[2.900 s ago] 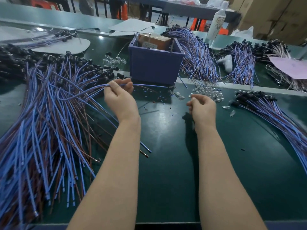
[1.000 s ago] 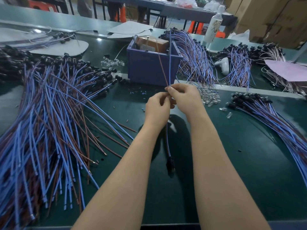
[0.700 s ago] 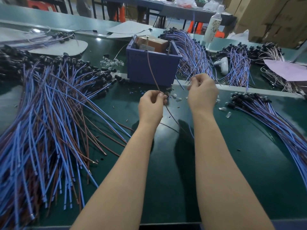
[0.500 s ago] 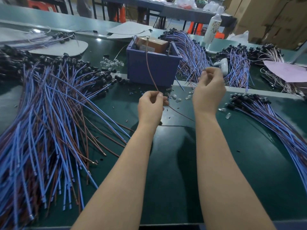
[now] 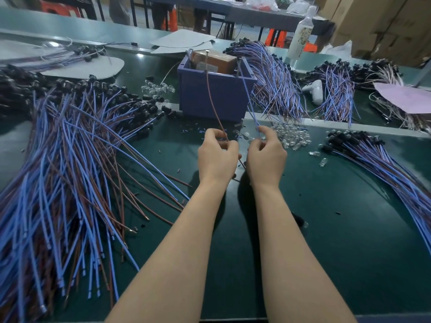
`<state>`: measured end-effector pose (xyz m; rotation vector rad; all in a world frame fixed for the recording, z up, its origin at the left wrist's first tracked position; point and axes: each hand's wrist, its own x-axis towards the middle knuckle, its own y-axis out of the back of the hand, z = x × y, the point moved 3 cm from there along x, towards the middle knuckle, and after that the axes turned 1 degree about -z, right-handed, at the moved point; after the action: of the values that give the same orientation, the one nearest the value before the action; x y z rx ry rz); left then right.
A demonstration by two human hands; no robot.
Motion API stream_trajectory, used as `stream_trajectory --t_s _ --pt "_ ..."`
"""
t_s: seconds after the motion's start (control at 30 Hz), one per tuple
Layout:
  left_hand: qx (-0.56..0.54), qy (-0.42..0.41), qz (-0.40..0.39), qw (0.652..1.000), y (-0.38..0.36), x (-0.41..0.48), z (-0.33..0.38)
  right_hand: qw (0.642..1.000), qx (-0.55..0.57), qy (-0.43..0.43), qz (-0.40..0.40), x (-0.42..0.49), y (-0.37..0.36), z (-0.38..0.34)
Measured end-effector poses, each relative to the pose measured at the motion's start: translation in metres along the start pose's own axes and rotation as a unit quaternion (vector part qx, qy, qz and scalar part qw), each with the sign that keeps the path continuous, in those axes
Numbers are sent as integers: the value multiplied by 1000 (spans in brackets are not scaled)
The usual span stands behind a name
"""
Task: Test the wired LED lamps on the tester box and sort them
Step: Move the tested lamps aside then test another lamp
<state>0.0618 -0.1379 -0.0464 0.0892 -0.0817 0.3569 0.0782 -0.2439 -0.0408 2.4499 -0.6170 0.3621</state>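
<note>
My left hand [image 5: 218, 155] pinches the brown wire [image 5: 213, 103] of one wired lamp. My right hand [image 5: 265, 155] pinches its blue wire [image 5: 248, 99]. Both wires rise from my fingers to the top of the blue tester box [image 5: 217, 99], where their ends reach metal pins beside a brown block [image 5: 214, 61]. The lamp's head is hidden behind my hands. A big heap of wired lamps [image 5: 70, 164] with black heads lies to the left. A smaller bundle [image 5: 384, 159] lies to the right.
Loose clear LED bulbs [image 5: 291, 136] are scattered right of my hands, more [image 5: 158, 88] left of the box. Further wire bundles [image 5: 275, 78] lie behind the box, with a white tool [image 5: 314, 89], a bottle [image 5: 302, 33], pink paper [image 5: 405, 99] and white card sheets [image 5: 88, 68].
My left hand drew one lamp out of the left heap. My hands met, then split the two wires apart. Now both wire ends are up at the tester box.
</note>
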Motion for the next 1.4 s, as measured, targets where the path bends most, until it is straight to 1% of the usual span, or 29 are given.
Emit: stream_trajectory --t_s 0.07,0.13,0.23,0.33,0.43,0.5,0.6,0.73,0.87,0.97,1.03,1.1,1.13,1.2,1.33,1.4 --pt "-7 -3 7 1000 1 0 0 1000 -13 -9 -10 0 -1 2" --pt "-17 -4 13 1000 2 0 0 1000 -6 -22 -4 2 -1 4" --pt "-30 -23 13 999 2 -1 3 997 52 -47 19 3 1 5" --pt "-37 -73 25 996 1 -4 11 993 94 -62 46 5 4 6" --pt "-70 -116 34 990 2 -8 17 993 90 -49 58 5 5 7" --pt "-92 -123 35 987 2 -9 17 996 65 -23 57 4 4 7" --pt "-84 -105 42 990 3 -5 9 998 40 -19 46 4 1 10" --pt "-32 -41 19 998 5 2 -3 999 20 -32 39 6 -1 14" --pt "0 -36 2 999 5 5 -4 998 10 -36 44 6 -1 14" --pt "0 -33 3 999 4 6 -5 996 28 -30 73 7 3 13" --pt "-4 -34 3 999 3 5 -4 992 59 -24 113 11 11 13" --pt "-12 -34 -2 999 1 3 -5 986 66 -3 156 15 20 11" --pt "-15 -36 -6 999 0 1 -5 985 65 8 163 15 22 10" --pt "-16 -41 -14 999 -2 0 -5 988 64 25 135 15 20 6" --pt "-29 -25 -30 999 -4 -1 -8 994 88 55 37 10 6 -1" --pt "-37 -14 -39 998 -5 -1 -8 994 90 67 19 8 3 -4"
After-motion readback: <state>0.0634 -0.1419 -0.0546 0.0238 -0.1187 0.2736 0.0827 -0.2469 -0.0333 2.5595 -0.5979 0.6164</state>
